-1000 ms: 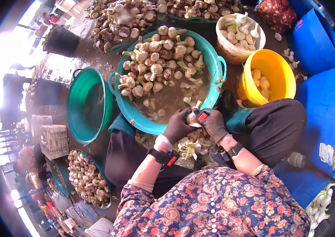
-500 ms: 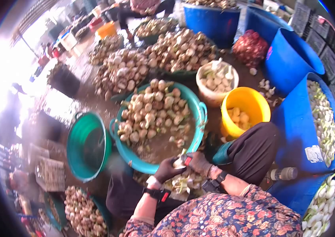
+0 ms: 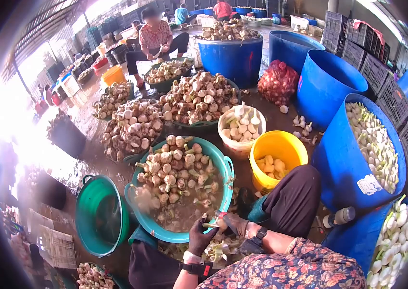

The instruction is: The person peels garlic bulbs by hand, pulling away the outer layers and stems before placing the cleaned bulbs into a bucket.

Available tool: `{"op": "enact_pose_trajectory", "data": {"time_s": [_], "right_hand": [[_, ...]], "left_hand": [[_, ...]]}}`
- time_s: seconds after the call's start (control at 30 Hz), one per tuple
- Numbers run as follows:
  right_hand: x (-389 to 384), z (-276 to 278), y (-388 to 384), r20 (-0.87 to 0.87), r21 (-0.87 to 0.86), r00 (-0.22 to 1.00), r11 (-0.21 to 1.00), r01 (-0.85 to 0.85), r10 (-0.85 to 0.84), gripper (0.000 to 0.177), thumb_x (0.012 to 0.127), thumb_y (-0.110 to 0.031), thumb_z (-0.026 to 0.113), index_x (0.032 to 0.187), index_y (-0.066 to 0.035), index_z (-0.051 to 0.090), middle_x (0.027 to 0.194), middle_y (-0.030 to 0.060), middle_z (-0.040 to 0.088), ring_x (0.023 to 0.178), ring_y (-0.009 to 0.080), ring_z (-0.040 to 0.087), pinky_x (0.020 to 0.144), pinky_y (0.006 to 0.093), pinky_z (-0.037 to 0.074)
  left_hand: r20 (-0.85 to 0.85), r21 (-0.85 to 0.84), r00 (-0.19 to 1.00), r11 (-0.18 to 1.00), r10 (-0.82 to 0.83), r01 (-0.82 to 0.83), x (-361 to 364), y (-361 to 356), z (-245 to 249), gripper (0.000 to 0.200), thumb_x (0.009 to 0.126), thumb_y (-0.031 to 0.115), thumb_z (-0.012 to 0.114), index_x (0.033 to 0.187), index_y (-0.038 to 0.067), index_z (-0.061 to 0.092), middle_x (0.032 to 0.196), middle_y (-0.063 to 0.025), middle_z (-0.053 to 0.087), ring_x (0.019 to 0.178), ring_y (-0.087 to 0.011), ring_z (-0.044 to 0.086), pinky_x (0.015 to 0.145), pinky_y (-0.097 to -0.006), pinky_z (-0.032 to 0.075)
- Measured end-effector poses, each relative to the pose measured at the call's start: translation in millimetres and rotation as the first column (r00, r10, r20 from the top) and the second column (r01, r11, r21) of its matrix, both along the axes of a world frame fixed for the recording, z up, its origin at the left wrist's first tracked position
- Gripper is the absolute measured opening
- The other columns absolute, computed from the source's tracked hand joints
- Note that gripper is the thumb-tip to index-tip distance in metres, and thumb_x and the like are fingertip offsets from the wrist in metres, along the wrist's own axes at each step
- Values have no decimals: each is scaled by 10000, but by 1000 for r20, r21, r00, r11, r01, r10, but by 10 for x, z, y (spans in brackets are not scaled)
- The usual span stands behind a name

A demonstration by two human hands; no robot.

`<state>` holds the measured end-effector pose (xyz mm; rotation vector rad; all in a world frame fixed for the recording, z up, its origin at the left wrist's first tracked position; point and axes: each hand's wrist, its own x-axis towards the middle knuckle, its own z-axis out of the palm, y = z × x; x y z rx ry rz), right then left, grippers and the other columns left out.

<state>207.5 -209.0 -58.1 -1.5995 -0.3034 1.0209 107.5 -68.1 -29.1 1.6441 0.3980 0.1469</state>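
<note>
My left hand, in a dark glove, has its thumb and fingers closed around the stem of a garlic bulb. My right hand, also gloved, is closed at the bulb's other side, with a small red piece at its fingertips that I cannot make out. Both hands are over the near rim of a teal tub of unpeeled garlic bulbs. Below them, pale peelings and stem scraps lie between my legs.
A yellow bucket and a white bucket hold peeled garlic. Blue drums stand at right, one full of trimmed garlic. A green tub sits at left. Garlic heaps lie ahead; another person sits beyond.
The view has tilted up, bringing the person and the far drums into sight. My hands stay together at the tub's rim, and the garlic's stem now shows between them.
</note>
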Motion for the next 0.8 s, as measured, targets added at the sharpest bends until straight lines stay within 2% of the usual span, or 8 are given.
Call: {"op": "enact_pose_trajectory", "data": {"time_s": [0.23,0.37,0.47,0.53,0.6,0.7,0.77,0.8], "right_hand": [[-48,-643,142,-323,-24,946,1000,10,-18,478,910,-487,455,813,-56,638,739,10,610,609,119,509,559,305,408],[-67,412,110,-429,3,900,996,87,-78,259,860,-394,561,803,-141,572,643,-38,492,543,102,458,448,283,357],[-32,135,80,-207,260,975,965,-21,76,246,897,-241,570,1051,-51,547,958,9,572,878,90,520,742,229,439],[-40,517,42,-315,421,942,907,31,114,366,881,-221,583,1175,-19,501,1071,53,551,977,120,511,856,257,420],[-36,614,12,-273,463,953,886,13,129,410,863,-202,599,1205,-7,485,1100,56,540,1016,124,496,887,267,412],[-66,634,81,418,247,906,952,-179,62,318,785,-135,654,1091,-72,592,1082,96,567,1028,228,524,910,308,411],[-141,612,117,876,5,471,976,-216,99,272,747,-94,671,1017,-110,643,1048,116,583,1025,283,533,900,327,422],[-158,610,132,872,-21,475,978,-209,120,263,741,-96,675,1001,-99,642,1026,115,587,996,288,539,879,334,431]], "left_hand": [[3,657,984,742,-175,130,-154,-49,15,192,797,253,662,806,61,657,712,-159,611,636,-353,584,538,-403,442],[-177,249,983,969,37,8,-132,29,-239,212,800,220,668,796,8,674,661,-153,638,561,-215,612,543,-350,456],[-329,-547,944,812,16,-204,-121,151,-120,227,895,187,577,988,-15,627,876,-44,645,743,-107,606,604,-278,522],[-260,-620,965,762,25,-187,-190,189,48,252,926,198,537,1053,-9,602,915,-36,641,754,-97,592,624,-257,504],[-25,-158,999,987,27,-31,-241,141,112,300,935,283,524,1015,9,618,881,-29,637,749,-104,554,646,-271,464],[-134,-84,989,994,61,-72,-288,164,-12,283,937,267,522,1067,31,611,905,-17,638,743,-109,561,658,-257,464],[62,583,996,813,-66,18,-326,247,-39,255,899,226,590,1073,40,607,923,-23,638,767,-92,588,651,-240,470],[-28,169,997,984,66,-60,-299,253,-30,263,896,241,594,1061,37,613,921,-23,638,774,-95,593,653,-243,473]]}}
